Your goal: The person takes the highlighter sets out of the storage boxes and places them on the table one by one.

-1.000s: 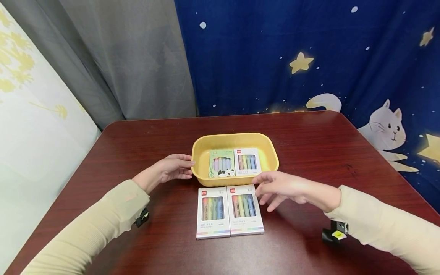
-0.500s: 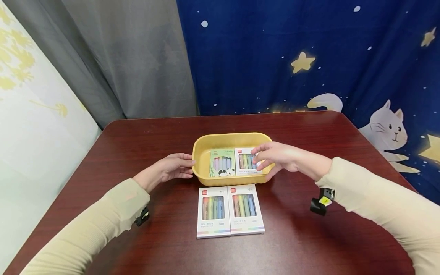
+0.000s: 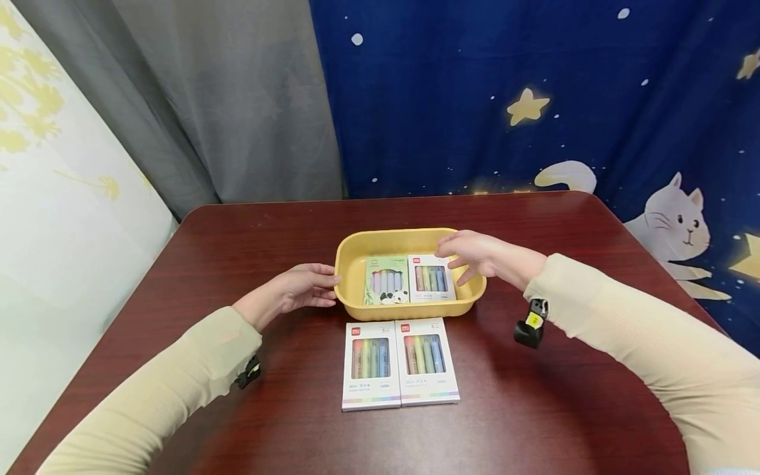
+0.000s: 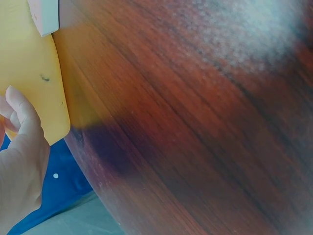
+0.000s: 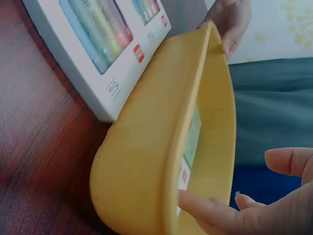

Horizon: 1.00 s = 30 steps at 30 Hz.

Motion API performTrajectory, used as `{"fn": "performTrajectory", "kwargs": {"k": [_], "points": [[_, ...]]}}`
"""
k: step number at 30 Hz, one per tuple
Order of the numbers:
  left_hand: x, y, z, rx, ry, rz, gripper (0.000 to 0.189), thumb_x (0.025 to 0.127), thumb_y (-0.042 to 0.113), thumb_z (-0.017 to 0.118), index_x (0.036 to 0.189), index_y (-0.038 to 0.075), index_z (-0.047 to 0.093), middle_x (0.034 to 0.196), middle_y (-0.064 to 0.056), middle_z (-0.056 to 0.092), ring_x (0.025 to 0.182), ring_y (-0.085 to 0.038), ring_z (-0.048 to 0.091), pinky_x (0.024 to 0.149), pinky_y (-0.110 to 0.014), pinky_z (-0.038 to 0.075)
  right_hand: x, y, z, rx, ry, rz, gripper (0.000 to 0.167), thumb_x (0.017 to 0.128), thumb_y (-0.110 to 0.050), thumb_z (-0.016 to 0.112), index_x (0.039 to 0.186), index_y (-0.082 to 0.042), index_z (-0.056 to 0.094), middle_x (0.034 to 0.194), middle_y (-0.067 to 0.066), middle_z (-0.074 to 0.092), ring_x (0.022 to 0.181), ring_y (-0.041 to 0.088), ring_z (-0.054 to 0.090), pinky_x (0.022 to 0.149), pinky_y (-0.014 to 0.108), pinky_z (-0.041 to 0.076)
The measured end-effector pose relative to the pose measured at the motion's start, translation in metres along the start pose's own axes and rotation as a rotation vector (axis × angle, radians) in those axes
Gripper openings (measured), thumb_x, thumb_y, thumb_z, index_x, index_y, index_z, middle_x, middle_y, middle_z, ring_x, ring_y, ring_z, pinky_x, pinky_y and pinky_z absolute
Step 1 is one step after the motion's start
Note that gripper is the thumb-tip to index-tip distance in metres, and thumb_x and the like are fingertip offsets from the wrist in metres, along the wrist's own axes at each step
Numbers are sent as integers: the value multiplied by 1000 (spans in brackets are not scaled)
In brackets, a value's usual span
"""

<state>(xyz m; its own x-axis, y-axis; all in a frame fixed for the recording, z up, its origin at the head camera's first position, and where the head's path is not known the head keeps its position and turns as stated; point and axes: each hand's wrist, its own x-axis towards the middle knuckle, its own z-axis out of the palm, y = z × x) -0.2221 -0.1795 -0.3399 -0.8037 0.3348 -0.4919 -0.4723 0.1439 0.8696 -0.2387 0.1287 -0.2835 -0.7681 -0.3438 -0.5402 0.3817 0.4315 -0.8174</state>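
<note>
At the far left is a white cloth [image 3: 77,231] with yellow flowers on it, and then a grey curtain [image 3: 237,99]. A cream sleeve [image 3: 166,389] reaches in over the dark red worktop [image 3: 267,227]. Its left hand [image 3: 299,287] touches the left end of a yellow bin [image 3: 410,312] with loose fingers. The bin sits flat on the worktop.

Just in front of the bin lies the left highlighter box [image 3: 371,367], white with a little window. Inside the bin, on the left, is a green panda box [image 3: 386,282] with pens in it. Back in front, the right highlighter box [image 3: 428,362] lies right against its twin. A third highlighter box [image 3: 429,280] is in the bin beside the panda box.

The right hand [image 3: 475,253] is over the bin's right end, fingers spread and holding nothing. I can't tell if it touches the bin. Far right, a blue curtain [image 3: 594,119] shows stars and a white cat [image 3: 673,218].
</note>
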Motion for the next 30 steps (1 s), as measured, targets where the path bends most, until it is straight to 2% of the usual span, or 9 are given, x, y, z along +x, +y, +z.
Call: {"fn": "performTrajectory", "kwargs": {"k": [8,15,20,30], "points": [[1,1,1,6,-3,2,45,93,8,49,132,-6,30,83,-5,57,66,-11,58,68,-25,55,17,8,-4,22,20,67,58,93,-13,44,141,0,15,150,16,7,135,42,12,98,66,27],[0,0,0,-6,-2,0,44,93,8,49,131,-6,31,82,-5,57,66,-11,58,67,-26,55,27,14,-6,62,28,109,63,92,-13,43,143,-3,8,150,23,-1,136,43,7,100,67,23],[-1,-1,-1,-11,-5,4,45,93,8,49,131,-6,30,83,-6,57,66,-11,58,68,-26,55,33,13,-4,90,57,138,67,92,-13,43,145,-6,3,149,23,2,136,41,8,100,66,23],[-2,0,0,-15,1,-3,44,93,8,49,131,-6,31,83,-5,57,67,-12,58,68,-26,56,44,17,3,41,97,152,55,91,-14,43,139,0,20,142,24,22,129,39,24,97,64,32]]}}
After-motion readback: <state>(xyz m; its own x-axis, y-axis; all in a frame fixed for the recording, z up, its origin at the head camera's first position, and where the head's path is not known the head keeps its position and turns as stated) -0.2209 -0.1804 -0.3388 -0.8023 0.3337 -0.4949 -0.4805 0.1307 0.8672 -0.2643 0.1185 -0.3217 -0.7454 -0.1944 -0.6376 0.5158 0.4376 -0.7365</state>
